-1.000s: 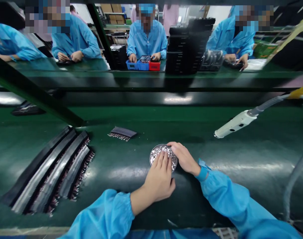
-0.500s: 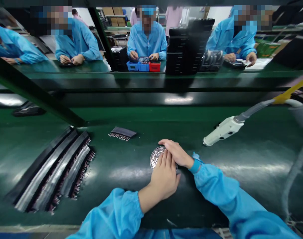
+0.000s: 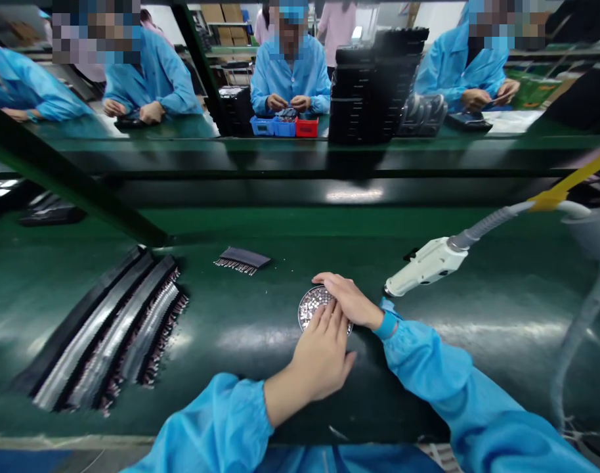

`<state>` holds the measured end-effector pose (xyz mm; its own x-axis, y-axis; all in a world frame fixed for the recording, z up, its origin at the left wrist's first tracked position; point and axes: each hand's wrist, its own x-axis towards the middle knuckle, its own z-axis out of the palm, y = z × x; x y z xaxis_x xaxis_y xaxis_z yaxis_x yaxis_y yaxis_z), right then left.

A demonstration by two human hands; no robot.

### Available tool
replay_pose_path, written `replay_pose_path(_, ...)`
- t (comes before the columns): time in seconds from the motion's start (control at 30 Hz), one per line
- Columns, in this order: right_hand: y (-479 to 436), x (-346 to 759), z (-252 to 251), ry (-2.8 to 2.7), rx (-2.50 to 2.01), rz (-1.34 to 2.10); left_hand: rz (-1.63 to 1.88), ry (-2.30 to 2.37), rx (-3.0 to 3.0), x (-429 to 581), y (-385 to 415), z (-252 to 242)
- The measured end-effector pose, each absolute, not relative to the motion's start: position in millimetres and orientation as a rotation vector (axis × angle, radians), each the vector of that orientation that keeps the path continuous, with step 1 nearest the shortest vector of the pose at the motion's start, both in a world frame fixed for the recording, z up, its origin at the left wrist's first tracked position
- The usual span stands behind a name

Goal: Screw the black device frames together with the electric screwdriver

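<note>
A round metal dish full of small silver pieces lies on the green bench, mostly covered by my hands. My left hand rests its spread fingers across the dish's near side. My right hand lies over its far side, with the fingertips pointing left. Both hands are in contact with the dish, and the pieces beneath them are hidden. A white handheld tool on a grey hose hangs just beyond my right hand, not touching it.
Long black strips of pinned parts lie at the left, and a short strip lies beyond the dish. A green crossbar and a tall black stack stand ahead. Several co-workers in blue work opposite, one over blue and red bins.
My right hand has slid left across the dish, covering more of it. The white tool has swung left and closer to my right hand.
</note>
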<state>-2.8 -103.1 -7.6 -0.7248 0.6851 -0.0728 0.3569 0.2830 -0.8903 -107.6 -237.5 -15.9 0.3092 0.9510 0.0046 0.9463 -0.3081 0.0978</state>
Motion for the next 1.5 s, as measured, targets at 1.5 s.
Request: replay_pose_path(1.5, -53, -68, 14, -2.819, -0.648, 0.883, 0.771, 2.074, 2.332, -281, -158, -44)
